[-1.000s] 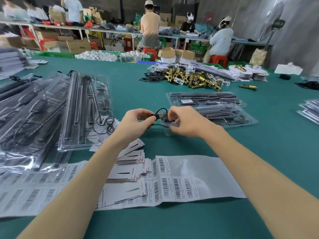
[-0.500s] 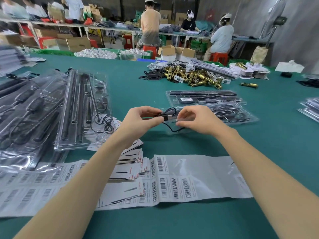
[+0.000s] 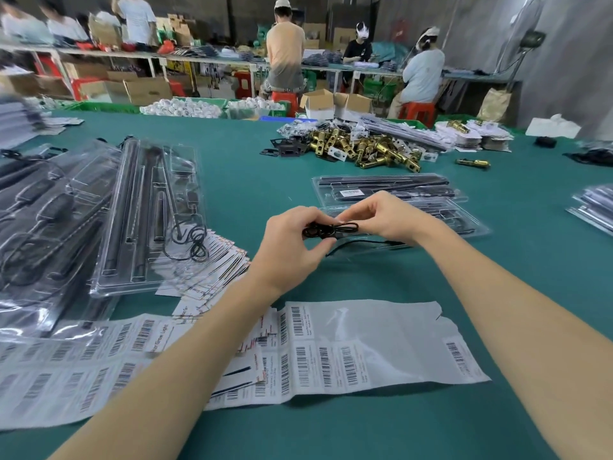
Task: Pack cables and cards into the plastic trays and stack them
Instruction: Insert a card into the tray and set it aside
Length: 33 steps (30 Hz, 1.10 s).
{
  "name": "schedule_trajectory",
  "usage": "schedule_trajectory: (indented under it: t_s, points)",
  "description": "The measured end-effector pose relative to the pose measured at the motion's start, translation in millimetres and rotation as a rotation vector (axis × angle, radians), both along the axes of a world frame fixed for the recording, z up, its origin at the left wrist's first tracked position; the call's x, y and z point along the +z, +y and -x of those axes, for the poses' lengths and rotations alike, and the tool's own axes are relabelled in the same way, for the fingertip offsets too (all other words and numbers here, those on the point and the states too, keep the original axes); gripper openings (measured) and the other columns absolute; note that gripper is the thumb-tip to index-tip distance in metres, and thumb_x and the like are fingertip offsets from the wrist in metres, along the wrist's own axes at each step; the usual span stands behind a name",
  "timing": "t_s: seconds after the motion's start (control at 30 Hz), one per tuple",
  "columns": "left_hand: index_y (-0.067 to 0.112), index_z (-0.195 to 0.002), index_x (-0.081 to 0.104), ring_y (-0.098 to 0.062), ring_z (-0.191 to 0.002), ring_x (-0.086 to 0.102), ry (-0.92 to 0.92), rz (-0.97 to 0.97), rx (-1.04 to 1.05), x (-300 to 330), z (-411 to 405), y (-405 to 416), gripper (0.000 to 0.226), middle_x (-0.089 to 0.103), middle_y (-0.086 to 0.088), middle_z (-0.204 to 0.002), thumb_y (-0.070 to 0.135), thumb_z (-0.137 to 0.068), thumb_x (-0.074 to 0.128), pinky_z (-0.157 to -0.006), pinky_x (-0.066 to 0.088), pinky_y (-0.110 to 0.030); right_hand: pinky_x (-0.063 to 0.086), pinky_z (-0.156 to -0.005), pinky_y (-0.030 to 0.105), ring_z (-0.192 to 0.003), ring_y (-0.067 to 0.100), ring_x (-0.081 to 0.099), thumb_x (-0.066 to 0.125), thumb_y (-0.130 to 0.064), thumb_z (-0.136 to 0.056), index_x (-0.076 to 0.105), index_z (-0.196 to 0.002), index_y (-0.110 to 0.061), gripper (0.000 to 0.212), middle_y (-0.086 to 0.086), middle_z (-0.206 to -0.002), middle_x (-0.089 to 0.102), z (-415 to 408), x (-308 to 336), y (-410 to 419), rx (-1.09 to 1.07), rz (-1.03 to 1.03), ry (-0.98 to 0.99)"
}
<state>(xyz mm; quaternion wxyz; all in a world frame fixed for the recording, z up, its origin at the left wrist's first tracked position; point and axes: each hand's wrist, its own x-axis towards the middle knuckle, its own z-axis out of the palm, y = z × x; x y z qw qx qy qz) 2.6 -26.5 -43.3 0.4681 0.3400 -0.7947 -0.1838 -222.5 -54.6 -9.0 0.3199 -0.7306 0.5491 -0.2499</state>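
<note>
Both hands hold a thin black cable (image 3: 331,230) coiled into a small bundle above the green table. My left hand (image 3: 292,240) pinches the coil's left side; my right hand (image 3: 388,215) pinches its right end, and a loose tail trails below toward the table. Behind my right hand lie two clear plastic trays (image 3: 441,194) packed with black parts. At the left, an open clear tray (image 3: 149,214) with black rods and a cable leans on a pile of filled trays (image 3: 46,207). A fan of printed cards (image 3: 212,267) lies beside that tray.
Barcode label sheets (image 3: 331,353) spread across the near table under my forearms. A heap of brass latches (image 3: 365,147) sits at the far middle, more tray stacks (image 3: 593,207) at the right edge. Several people work at benches beyond the table.
The hands have drawn closer together and the cable loop, loose before, is now gathered into a tighter coil between them. The view tilted slightly down.
</note>
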Motion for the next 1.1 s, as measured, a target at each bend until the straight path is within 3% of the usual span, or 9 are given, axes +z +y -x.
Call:
schedule_trajectory:
  t_s: [0.07, 0.17, 0.27, 0.37, 0.5, 0.63, 0.87, 1.0, 1.1]
  points:
    - [0.015, -0.100, 0.077, -0.009, -0.090, 0.070, 0.003, -0.033, 0.005, -1, 1, -3, 0.023, 0.075, 0.003, -0.095, 0.008, -0.079, 0.082, -0.087, 0.054, -0.017, 0.050, -0.100, 0.030, -0.107, 0.009, 0.069, 0.078, -0.033, -0.083, 0.079, -0.104, -0.029, 0.022, -0.007, -0.104, 0.078, 2, 3, 0, 0.020, -0.063, -0.054]
    - [0.014, -0.102, 0.078, -0.011, -0.091, 0.071, -0.068, -0.029, -0.002, -2, 1, -6, 0.024, 0.077, 0.002, -0.097, 0.011, -0.079, 0.083, -0.091, 0.054, -0.022, 0.048, -0.101, 0.026, -0.111, 0.007, 0.067, 0.079, -0.040, -0.073, 0.078, -0.111, -0.023, 0.042, -0.007, -0.109, 0.077, 2, 12, -6, 0.063, -0.175, -0.018]
    - [0.015, -0.104, 0.079, -0.010, -0.092, 0.071, -0.117, -0.073, -0.010, -2, 6, -8, 0.024, 0.077, 0.003, -0.099, 0.016, -0.081, 0.083, -0.097, 0.053, -0.026, 0.054, -0.092, 0.022, -0.110, 0.012, 0.069, 0.080, -0.030, -0.080, 0.078, -0.112, -0.022, 0.032, -0.003, -0.110, 0.077, 5, 22, -16, 0.062, -0.246, 0.012]
    - [0.017, -0.108, 0.079, -0.011, -0.097, 0.071, -0.195, -0.118, 0.003, -4, 17, -10, 0.025, 0.077, 0.003, -0.103, 0.020, -0.083, 0.080, -0.102, 0.048, -0.026, 0.058, -0.087, 0.025, -0.106, 0.019, 0.072, 0.075, -0.014, -0.088, 0.078, -0.111, -0.016, 0.024, 0.007, -0.110, 0.076, 1, 22, -20, 0.054, -0.327, -0.153]
    - [0.021, -0.112, 0.078, -0.016, -0.102, 0.069, -0.214, -0.174, 0.053, -10, 30, -11, 0.025, 0.078, 0.000, -0.105, 0.023, -0.086, 0.076, -0.104, 0.045, -0.029, 0.057, -0.073, 0.022, -0.085, 0.007, 0.072, 0.065, -0.005, -0.090, 0.081, -0.101, -0.023, 0.027, -0.003, -0.091, 0.078, -15, 14, -17, 0.015, -0.129, 0.053]
    - [0.023, -0.115, 0.077, -0.019, -0.105, 0.068, -0.258, -0.176, 0.053, -10, 30, -15, 0.026, 0.076, 0.000, -0.111, 0.021, -0.090, 0.071, -0.105, 0.044, -0.030, 0.053, -0.095, 0.026, -0.104, 0.000, 0.067, 0.060, -0.013, -0.092, 0.077, -0.112, -0.029, 0.031, -0.014, -0.107, 0.075, -14, 19, -4, 0.037, -0.118, 0.126]
    - [0.026, -0.129, 0.069, -0.029, -0.113, 0.064, -0.368, -0.129, -0.006, -15, 33, -15, 0.036, 0.073, -0.004, -0.120, 0.013, -0.097, 0.057, -0.098, 0.048, -0.039, 0.048, -0.104, 0.026, -0.119, 0.002, 0.060, 0.059, -0.006, -0.091, 0.068, -0.130, -0.030, 0.047, -0.012, -0.126, 0.069, -4, 2, 20, 0.003, 0.109, 0.360]
    - [0.026, -0.119, 0.075, -0.031, -0.106, 0.063, -0.448, -0.074, 0.057, -10, 41, -18, 0.029, 0.075, -0.006, -0.112, 0.017, -0.096, 0.060, -0.092, 0.049, -0.041, 0.052, -0.099, 0.029, -0.109, 0.011, 0.067, 0.056, 0.000, -0.091, 0.067, -0.130, -0.036, 0.054, -0.008, -0.119, 0.073, -8, -11, 26, -0.034, 0.242, 0.289]
    - [0.029, -0.115, 0.076, -0.027, -0.103, 0.062, -0.587, 0.008, 0.105, -5, 41, -20, 0.026, 0.073, -0.004, -0.107, 0.024, -0.099, 0.057, -0.087, 0.048, -0.037, 0.049, -0.097, 0.017, -0.110, 0.008, 0.067, 0.057, 0.004, -0.092, 0.066, -0.132, -0.027, 0.052, -0.005, -0.122, 0.072, -9, -25, 34, -0.050, 0.391, 0.265]
